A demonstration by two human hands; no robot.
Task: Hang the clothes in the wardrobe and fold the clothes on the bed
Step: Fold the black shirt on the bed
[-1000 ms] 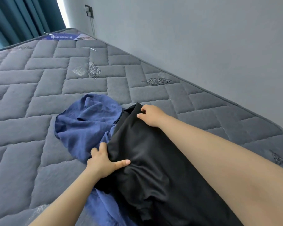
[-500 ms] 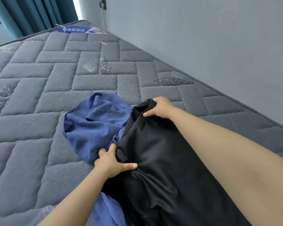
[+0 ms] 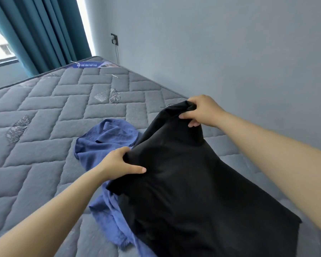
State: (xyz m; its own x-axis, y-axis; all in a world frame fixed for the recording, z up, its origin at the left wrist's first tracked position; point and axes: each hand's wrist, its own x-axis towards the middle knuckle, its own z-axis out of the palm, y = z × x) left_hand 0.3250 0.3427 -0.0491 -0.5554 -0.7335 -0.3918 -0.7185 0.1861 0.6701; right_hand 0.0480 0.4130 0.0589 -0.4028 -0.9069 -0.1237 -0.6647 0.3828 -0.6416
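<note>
A black garment (image 3: 183, 173) is lifted off the grey quilted mattress (image 3: 44, 127) and hangs between my hands. My left hand (image 3: 120, 162) grips its near left edge, thumb on top of the cloth. My right hand (image 3: 200, 110) grips the far upper corner and holds it higher than the left. A crumpled blue garment (image 3: 104, 141) lies on the mattress, partly under the black one, its lower part running toward the near edge.
A grey wall (image 3: 230, 52) runs along the mattress's right side, with a socket and cable (image 3: 114, 39) near the far corner. Teal curtains (image 3: 44, 30) and a window hang beyond the far end. A blue label (image 3: 89, 64) lies at the mattress's far edge.
Both hands have raised the black garment off the mattress, the right hand going higher and to the right. The camera has tilted up, so the curtains and window now show.
</note>
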